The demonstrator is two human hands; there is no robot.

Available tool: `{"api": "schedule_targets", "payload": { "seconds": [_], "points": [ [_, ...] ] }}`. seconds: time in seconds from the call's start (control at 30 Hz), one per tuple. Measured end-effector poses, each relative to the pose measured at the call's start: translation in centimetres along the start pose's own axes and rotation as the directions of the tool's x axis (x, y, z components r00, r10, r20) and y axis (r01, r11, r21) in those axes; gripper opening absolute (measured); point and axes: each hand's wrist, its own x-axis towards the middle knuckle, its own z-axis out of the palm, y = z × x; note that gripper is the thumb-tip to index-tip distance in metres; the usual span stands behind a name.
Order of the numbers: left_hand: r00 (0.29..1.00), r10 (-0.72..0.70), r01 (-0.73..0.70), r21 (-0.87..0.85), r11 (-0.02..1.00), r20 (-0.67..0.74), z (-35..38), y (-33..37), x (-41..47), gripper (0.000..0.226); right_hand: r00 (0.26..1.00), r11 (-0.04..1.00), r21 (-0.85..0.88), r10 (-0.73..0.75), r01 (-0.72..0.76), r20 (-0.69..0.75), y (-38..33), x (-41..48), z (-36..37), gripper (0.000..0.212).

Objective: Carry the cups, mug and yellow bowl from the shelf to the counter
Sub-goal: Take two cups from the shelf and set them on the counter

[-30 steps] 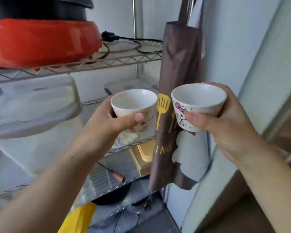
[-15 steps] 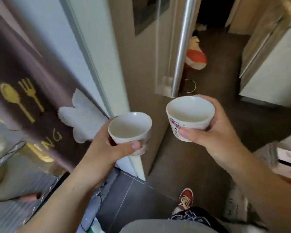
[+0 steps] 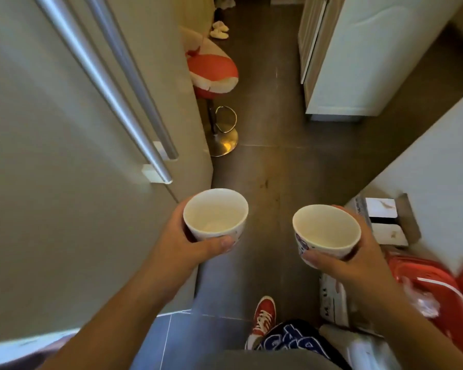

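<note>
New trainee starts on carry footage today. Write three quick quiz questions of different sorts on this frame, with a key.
1. True or false: the left hand and the right hand each hold a small white ceramic cup, one cup in each grip.
2. Which cup is nearer the tall grey door with long metal bar handles? A: the left-hand cup B: the right-hand cup
3. Fill in: ahead on the brown floor stands a red and white cushioned ____ on a shiny metal base.

Key: 1 true; 2 A; 3 stool.
</note>
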Motion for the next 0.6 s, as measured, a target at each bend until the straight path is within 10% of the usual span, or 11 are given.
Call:
{"api": "schedule_targets", "payload": {
  "seconds": [0.6],
  "points": [
    [0.993,-0.087,0.101,0.185,0.978,-0.081,5.0,1.4,25.5,0.077,0.998,0.999,-0.042,-0.025,0.023,-0.052,-0.2,30.7,-3.4,0.085]
  ]
}}
